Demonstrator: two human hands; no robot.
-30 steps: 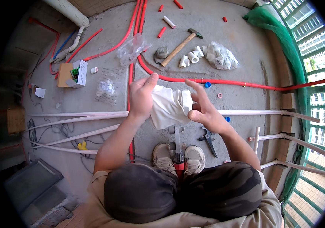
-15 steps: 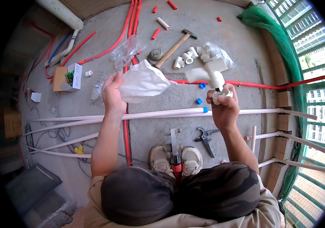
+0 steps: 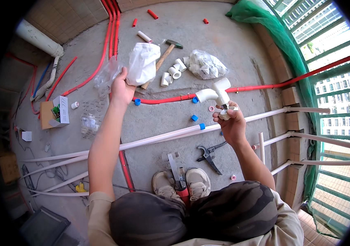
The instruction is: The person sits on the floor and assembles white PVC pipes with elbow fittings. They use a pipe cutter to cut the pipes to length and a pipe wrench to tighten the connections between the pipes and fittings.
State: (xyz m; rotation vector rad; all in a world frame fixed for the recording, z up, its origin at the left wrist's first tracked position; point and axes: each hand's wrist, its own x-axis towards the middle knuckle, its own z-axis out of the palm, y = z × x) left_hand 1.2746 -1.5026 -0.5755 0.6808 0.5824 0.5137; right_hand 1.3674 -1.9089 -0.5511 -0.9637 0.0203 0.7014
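Observation:
My left hand (image 3: 122,88) is closed on a crumpled white plastic bag (image 3: 143,64), held up in front of the hammer handle. The bag's contents, if any, cannot be made out. In my right hand (image 3: 235,125) is a white plastic pipe valve (image 3: 221,95) with a curved elbow end and a round white handle (image 3: 226,113). My fingers pinch the handle, and the valve body stands above them. A hammer (image 3: 164,57) and several short white pipe fittings (image 3: 175,73) lie on the floor beyond, beside a clear bag of fittings (image 3: 208,65).
Long white pipes (image 3: 158,140) cross the floor before my shoes (image 3: 198,183). A pipe cutter (image 3: 208,158) lies near them, and a tool with a red handle (image 3: 178,174) stands between my feet. Red pipe (image 3: 162,99) runs across. An opened box (image 3: 55,111) sits left.
My view has turned, shifting the floor leftward. The white bag has gone from spread wide to upright and narrower. My right hand still holds the valve, now less blurred.

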